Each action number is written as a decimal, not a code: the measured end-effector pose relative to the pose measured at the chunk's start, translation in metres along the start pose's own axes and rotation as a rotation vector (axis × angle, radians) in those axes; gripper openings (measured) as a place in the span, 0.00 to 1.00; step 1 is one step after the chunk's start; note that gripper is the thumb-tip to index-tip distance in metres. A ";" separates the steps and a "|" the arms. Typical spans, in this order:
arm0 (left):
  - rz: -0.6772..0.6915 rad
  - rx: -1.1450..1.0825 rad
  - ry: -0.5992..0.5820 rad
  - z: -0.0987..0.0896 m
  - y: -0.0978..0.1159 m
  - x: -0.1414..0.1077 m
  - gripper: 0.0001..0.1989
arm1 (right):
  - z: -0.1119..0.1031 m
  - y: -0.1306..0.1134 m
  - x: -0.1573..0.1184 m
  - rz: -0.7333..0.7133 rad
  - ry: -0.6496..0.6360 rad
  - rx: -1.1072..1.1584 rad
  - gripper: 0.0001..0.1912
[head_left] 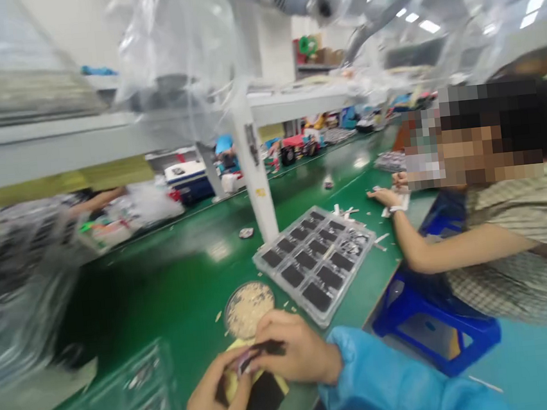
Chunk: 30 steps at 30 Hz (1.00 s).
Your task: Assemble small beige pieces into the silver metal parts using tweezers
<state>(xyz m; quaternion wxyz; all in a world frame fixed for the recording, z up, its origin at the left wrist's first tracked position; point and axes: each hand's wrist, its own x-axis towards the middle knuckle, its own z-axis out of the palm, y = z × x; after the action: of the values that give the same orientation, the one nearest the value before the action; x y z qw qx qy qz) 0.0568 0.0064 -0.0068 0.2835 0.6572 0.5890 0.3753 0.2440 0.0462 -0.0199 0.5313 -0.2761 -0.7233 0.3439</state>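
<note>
Near the bottom centre, my left hand (215,401) and my right hand (294,348) meet around a small dark piece (254,354) with a purplish edge, pinched between the fingertips. Blur hides its exact shape. Under the hands lies a yellow sheet (281,382) with a black rectangle (263,400) on it. Just beyond my fingers stands a round dish (250,307) full of small beige bits. A blue sleeve covers my right forearm.
A clear compartment tray (318,262) with black pieces lies ahead to the right. Another clear tray (123,400) is at lower left. A white post (256,187) rises from the green table (187,265). At right a person sits, hands over the table, near a blue stool (435,325).
</note>
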 end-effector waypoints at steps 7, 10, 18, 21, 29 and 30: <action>-0.004 -0.010 0.001 -0.003 0.013 -0.001 0.10 | -0.001 -0.001 -0.005 0.068 -0.084 -0.025 0.07; 0.001 -0.012 -0.002 -0.002 0.011 -0.003 0.10 | -0.001 0.000 -0.006 0.069 -0.124 -0.079 0.08; -0.035 -0.003 -0.008 -0.003 0.013 -0.001 0.10 | -0.002 -0.004 -0.006 0.094 -0.190 -0.204 0.08; -0.033 0.003 -0.012 -0.004 0.013 -0.001 0.09 | -0.002 -0.006 -0.007 0.088 -0.211 -0.233 0.09; -0.043 0.009 -0.041 -0.006 0.013 -0.002 0.10 | -0.005 -0.011 -0.010 0.064 -0.204 -0.176 0.06; -0.045 0.009 -0.041 -0.007 0.013 -0.001 0.10 | -0.008 -0.014 -0.008 0.058 -0.179 -0.145 0.05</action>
<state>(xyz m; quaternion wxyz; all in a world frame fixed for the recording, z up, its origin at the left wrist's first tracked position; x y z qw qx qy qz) 0.0584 0.0030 0.0072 0.3008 0.6528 0.5993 0.3525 0.2535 0.0328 -0.0120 0.4329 -0.3029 -0.7826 0.3293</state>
